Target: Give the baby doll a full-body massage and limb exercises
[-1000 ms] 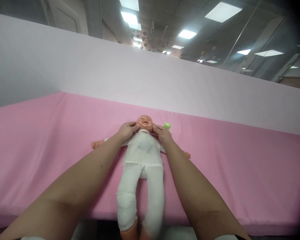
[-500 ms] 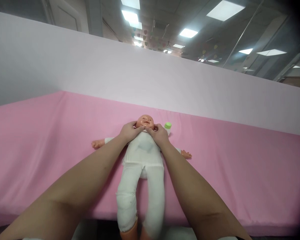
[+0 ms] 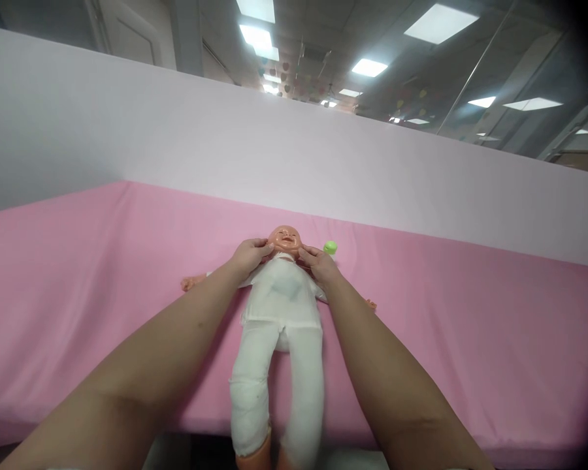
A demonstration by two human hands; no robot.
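A baby doll [image 3: 287,294] in a white top and white leggings lies on its back with its arms spread. My left hand [image 3: 251,254] holds the left side of its head, thumb against the cheek. On the opposite side, my right hand [image 3: 321,262] grips the head the same way, its thumb and fingers at the jaw. Both hands have their fingers curled, and some fingertips are hidden beside the head. Just beyond my right hand stands a small thing with a light green top [image 3: 330,247]; its lower part is mostly covered.
A pink sheet [image 3: 445,339] covers the padded surface under the doll. Behind it rises a pale wall [image 3: 294,156], with a glass pane above. The doll's lower legs hang over the near edge.
My thumbs have moved apart, from under the doll's chin out to the sides of its face. The doll's neck and collar now show. The doll stays in place.
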